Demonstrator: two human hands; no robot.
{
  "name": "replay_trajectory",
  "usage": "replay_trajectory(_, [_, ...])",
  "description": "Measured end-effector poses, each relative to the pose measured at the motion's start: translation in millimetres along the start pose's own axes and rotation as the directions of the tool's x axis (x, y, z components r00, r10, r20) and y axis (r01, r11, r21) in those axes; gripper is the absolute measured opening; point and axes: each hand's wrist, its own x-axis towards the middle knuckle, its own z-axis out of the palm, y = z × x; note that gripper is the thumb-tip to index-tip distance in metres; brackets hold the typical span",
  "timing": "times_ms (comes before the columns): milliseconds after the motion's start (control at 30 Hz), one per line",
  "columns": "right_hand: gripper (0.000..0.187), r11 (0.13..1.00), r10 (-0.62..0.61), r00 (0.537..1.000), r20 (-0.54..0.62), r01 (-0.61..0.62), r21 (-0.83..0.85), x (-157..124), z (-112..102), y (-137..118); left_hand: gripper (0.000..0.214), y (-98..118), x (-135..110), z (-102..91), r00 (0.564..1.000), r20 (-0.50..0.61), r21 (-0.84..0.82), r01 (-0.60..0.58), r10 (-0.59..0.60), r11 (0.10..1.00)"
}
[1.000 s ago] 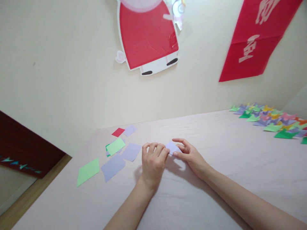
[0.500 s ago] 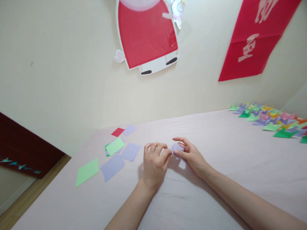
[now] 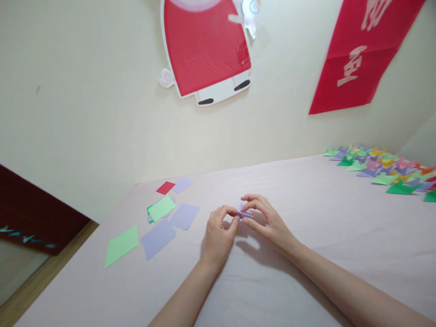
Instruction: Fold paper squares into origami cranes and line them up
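Head view: the left hand (image 3: 218,231) and the right hand (image 3: 270,222) meet over the pale pink table (image 3: 306,254). Each is closed in a pinch on one end of a small lilac paper (image 3: 244,212), which sits between the two hands near the table's middle. The paper appears partly folded, though it is too small to read its shape. Loose paper squares (image 3: 156,236) in green, lilac and red lie left of the left hand, and folded paper pieces (image 3: 384,172) lie clustered far right, near the wall.
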Motion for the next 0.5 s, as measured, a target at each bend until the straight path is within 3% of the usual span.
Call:
replay_trajectory(133, [0.015,0.967,0.157,0.988,-0.010,-0.151,0.205,1,2,9,0.005,1,0,1.7,0.997,0.055,-0.105,0.052,-0.046,0.993])
replay_trajectory(267, [0.021,0.919,0.200,0.979,-0.035,-0.176,0.352,2,5,18,0.004,0,1,3.4,0.994,0.094,-0.210,0.081,-0.063,0.974])
replay_trajectory(500, [0.022,0.927,0.200,0.979,-0.032,-0.178,0.330,2,6,17,0.018,1,1,5.6,0.988,0.083,-0.264,0.145,-0.127,0.954])
